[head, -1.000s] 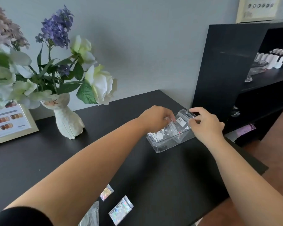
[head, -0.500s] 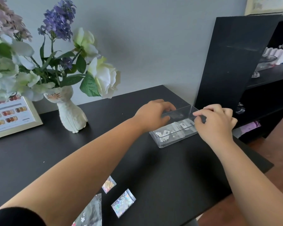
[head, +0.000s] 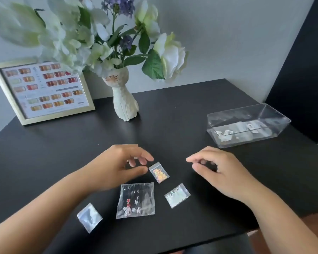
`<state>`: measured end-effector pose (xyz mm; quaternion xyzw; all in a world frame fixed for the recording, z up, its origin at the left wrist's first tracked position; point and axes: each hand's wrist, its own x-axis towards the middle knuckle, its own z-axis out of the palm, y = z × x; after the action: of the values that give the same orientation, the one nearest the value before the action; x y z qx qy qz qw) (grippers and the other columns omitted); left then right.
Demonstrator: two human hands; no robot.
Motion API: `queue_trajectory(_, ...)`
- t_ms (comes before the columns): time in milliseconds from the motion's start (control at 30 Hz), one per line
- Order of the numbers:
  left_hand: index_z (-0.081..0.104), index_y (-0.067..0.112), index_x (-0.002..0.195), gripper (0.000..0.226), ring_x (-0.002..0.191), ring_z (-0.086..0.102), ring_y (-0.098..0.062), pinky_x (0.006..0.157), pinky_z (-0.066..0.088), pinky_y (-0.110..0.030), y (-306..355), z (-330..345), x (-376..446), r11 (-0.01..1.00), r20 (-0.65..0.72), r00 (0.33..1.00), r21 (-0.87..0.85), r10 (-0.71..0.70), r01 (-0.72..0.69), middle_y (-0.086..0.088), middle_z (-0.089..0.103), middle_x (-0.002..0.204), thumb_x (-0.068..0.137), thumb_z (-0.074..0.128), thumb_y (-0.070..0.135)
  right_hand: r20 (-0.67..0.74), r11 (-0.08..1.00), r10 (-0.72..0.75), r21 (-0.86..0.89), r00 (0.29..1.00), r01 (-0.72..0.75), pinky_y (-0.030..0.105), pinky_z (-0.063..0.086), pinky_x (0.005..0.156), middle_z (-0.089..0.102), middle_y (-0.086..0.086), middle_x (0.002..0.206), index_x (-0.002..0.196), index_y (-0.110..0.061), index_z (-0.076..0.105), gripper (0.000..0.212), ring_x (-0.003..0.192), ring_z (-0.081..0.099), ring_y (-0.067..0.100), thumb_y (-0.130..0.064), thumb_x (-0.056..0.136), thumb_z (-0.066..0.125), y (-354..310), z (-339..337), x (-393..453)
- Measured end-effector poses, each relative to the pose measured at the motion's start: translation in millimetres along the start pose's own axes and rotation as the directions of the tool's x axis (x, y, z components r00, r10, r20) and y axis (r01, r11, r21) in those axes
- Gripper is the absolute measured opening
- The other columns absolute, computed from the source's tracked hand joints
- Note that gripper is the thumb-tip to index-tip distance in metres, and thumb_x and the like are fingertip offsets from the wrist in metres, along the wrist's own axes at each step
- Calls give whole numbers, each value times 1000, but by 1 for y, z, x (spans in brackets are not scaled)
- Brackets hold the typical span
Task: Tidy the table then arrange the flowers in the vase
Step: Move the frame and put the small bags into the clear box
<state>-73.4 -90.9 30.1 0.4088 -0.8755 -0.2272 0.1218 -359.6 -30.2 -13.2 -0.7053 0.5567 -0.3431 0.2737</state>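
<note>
Several small clear packets lie on the black table [head: 191,110] near its front edge: an orange glitter packet [head: 159,172], a larger packet of tiny flowers [head: 136,200], an iridescent packet [head: 177,195] and a silvery packet [head: 89,217]. My left hand [head: 117,167] hovers just left of the orange packet, fingers apart, holding nothing. My right hand [head: 222,171] hangs to the right of it, fingers loosely curled and empty. A clear plastic box [head: 246,123] with several packets inside stands at the right. A white cat-shaped vase [head: 124,101] holds white and purple flowers [head: 103,35].
A framed nail-colour chart [head: 42,90] leans against the wall at the back left. A black shelf unit [head: 305,66] rises at the right beside the table. The table's front edge runs just below the packets.
Both hands left the clear box and moved back toward the packets at the front. The box now stands alone at the right. The view tilted down and left.
</note>
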Motion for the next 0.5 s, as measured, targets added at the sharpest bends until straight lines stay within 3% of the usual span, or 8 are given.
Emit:
queue_trajectory(100,62,49,113,30,96,60,-3,76,45,-12,-13,3,-34,997,43,997,41,-68,66,25,64,101,84,69,47,190,998,39,-49,981,-30,17,42,81,60,-26,102,102,-49,67,22,99,54,0,-35,85,66,3,15,-4)
queue_trajectory(267,43,50,134,63,116,39,0,103,32,-19,-13,17,-60,977,135,982,185,-134,108,30,44,127,77,59,71,256,992,59,-120,965,-29,14,34,85,49,-36,115,107,-54,61,38,111,42,-8,-58,71,70,1,16,-11)
queue_trajectory(400,32,50,142,80,122,31,-2,110,30,-31,-10,22,-64,968,140,974,201,-180,150,29,36,133,71,59,76,294,984,90,-177,952,-38,27,32,97,42,-38,120,111,-55,60,48,119,32,-9,-66,65,70,-3,19,-15)
queue_trajectory(500,30,49,144,84,121,29,-5,111,28,-35,-9,25,-63,966,130,972,191,-198,172,27,36,130,70,63,74,278,975,96,-218,956,-34,31,31,102,41,-38,118,109,-54,61,44,119,30,-9,-62,67,72,-7,23,-17)
